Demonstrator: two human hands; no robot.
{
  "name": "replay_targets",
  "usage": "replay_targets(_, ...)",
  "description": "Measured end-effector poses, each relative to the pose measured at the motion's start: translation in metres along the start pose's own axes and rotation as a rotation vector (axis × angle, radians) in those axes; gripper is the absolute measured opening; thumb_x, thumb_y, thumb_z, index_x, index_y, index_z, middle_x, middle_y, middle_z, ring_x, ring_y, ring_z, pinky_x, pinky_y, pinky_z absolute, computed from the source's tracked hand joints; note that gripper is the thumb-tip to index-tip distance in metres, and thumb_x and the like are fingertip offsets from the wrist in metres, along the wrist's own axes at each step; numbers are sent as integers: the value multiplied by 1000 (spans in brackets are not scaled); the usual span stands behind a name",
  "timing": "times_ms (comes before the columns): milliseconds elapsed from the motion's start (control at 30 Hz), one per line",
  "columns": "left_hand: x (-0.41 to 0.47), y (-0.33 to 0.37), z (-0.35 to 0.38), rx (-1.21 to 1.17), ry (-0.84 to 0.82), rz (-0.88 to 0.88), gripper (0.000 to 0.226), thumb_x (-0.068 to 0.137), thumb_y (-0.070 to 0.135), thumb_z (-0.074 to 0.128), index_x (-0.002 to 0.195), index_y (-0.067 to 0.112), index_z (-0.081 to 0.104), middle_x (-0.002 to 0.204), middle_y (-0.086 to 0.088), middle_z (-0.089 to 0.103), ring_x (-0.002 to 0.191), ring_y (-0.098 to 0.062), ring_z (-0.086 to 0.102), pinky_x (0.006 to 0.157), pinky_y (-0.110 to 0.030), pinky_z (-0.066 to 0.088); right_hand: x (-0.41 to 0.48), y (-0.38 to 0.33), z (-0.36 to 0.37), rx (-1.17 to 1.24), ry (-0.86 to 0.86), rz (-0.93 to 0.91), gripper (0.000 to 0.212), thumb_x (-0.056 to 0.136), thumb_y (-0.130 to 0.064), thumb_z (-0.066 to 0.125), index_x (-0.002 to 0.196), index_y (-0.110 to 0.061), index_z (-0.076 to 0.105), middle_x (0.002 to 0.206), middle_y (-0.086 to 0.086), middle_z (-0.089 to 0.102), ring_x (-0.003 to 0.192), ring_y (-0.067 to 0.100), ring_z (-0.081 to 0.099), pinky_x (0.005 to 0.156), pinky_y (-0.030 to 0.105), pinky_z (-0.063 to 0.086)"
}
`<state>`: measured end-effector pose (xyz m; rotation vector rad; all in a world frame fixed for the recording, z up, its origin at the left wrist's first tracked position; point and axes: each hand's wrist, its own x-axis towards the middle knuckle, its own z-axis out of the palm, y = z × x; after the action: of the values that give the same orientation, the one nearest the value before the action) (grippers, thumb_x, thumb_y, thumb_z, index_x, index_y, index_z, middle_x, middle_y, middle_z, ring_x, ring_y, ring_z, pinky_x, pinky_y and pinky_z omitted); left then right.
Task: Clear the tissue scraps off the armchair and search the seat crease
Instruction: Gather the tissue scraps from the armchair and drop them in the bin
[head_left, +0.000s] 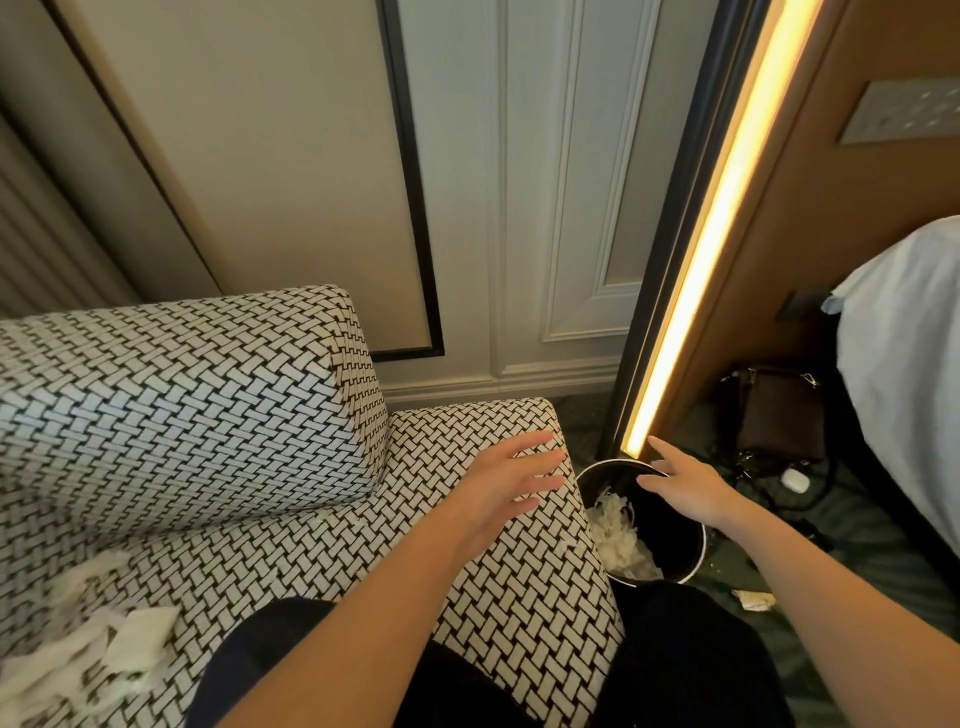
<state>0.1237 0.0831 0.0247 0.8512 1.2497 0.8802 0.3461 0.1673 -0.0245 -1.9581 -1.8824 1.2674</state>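
Nearest the camera, on the armchair (208, 405) seat at its left side, lies a loose heap of white tissue scraps (104, 660), so the clearing looks only partly done. The heap stretches from the seat's near-left corner up toward the seat crease (249, 530), the dark fold under the back cushion. A dark-clothed knee (270, 654) rests on the seat just right of the scraps. Further out, the left hand (511, 480) is over the armchair's right edge, empty, with its fingers straight and spread apart; whether it touches the fabric I cannot tell. Just past that right edge, the right hand (680, 486) reaches over the black bin (693, 553) on the floor, fingers loosely extended and apart, holding nothing. Inside the bin, against the wall nearest the armchair, sits a clump of binned tissue (618, 530). The next move turns on one relation: the remaining scraps lie back, to the left of and nearer than the left fingers, across the whole seat from the bin. The left hand is the closer of the two, and the crease runs just beyond the heap's far end. Beyond the armchair's right side stand a brown bag (779, 415) and a lit strip (717, 234).
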Motion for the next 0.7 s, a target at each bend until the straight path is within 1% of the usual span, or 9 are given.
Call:
replay_targets(100, -6, 1, -2, 0, 13, 2, 41, 85, 26, 66, 125, 28, 56, 122, 3, 62, 107, -12, 63, 104, -40, 41, -9, -9, -1, -23, -26, -36, 54, 97, -27, 50, 146, -17, 30, 142, 6, 46, 130, 25, 42, 103, 31, 33)
replay_targets(200, -14, 2, -10, -30, 24, 7, 41, 84, 26, 67, 124, 27, 58, 122, 4, 63, 107, -13, 63, 103, -39, 42, -22, -27, 0, -32, -62, -101, 45, 98, -26, 46, 141, -15, 40, 137, 4, 51, 123, 20, 47, 82, 15, 38)
replay_targets(233, -18, 2, -15, -51, 31, 11, 40, 84, 25, 67, 123, 27, 58, 121, 5, 64, 107, -13, 64, 102, -39, 42, -27, -35, 1, -35, -72, -141, 43, 98, -25, 46, 140, -15, 42, 135, 4, 52, 121, 18, 48, 73, 11, 39)
replay_targets(267, -23, 2, -20, -68, 39, 12, 40, 84, 25, 66, 123, 27, 58, 120, 5, 65, 106, -13, 64, 101, -38, 43, -31, -43, 3, -38, -77, -174, 42, 98, -25, 46, 138, -15, 44, 133, 3, 52, 119, 16, 48, 70, 11, 39)
replay_targets(300, -27, 2, -24, -79, 48, 13, 39, 85, 24, 65, 123, 26, 58, 118, 6, 66, 106, -13, 64, 101, -38, 43, -36, -51, 4, -46, -76, -213, 40, 98, -25, 46, 136, -16, 46, 130, 1, 53, 117, 14, 48, 74, 12, 39)
replay_targets(367, -42, 3, -40, -100, 72, 31, 36, 86, 23, 64, 121, 25, 59, 116, 6, 68, 106, -14, 64, 100, -37, 43, -46, -70, 13, -82, -91, -296, 36, 97, -29, 47, 132, -21, 51, 125, -8, 54, 116, 11, 49, 93, 21, 38)
replay_targets(433, -57, 4, -60, -103, 96, 56, 36, 86, 23, 64, 121, 24, 59, 115, 6, 68, 106, -15, 64, 101, -38, 43, -55, -87, 25, -100, -120, -365, 35, 96, -31, 48, 130, -25, 53, 127, -9, 55, 118, 9, 50, 100, 26, 37)
replay_targets(533, -86, 4, -97, -91, 183, 105, 37, 87, 23, 63, 123, 22, 58, 114, 5, 68, 106, -16, 64, 101, -38, 44, -74, -119, 50, -160, -166, -457, 33, 97, -31, 47, 129, -27, 53, 125, -12, 53, 115, 4, 46, 96, 21, 31)
replay_targets(700, -148, -8, -164, -117, 390, 170, 29, 92, 17, 56, 121, 18, 59, 114, 3, 69, 106, -17, 64, 98, -37, 46, -113, -170, 105, -204, -268, -592, 32, 96, -32, 48, 127, -28, 54, 121, -15, 57, 108, 2, 52, 91, 20, 35)
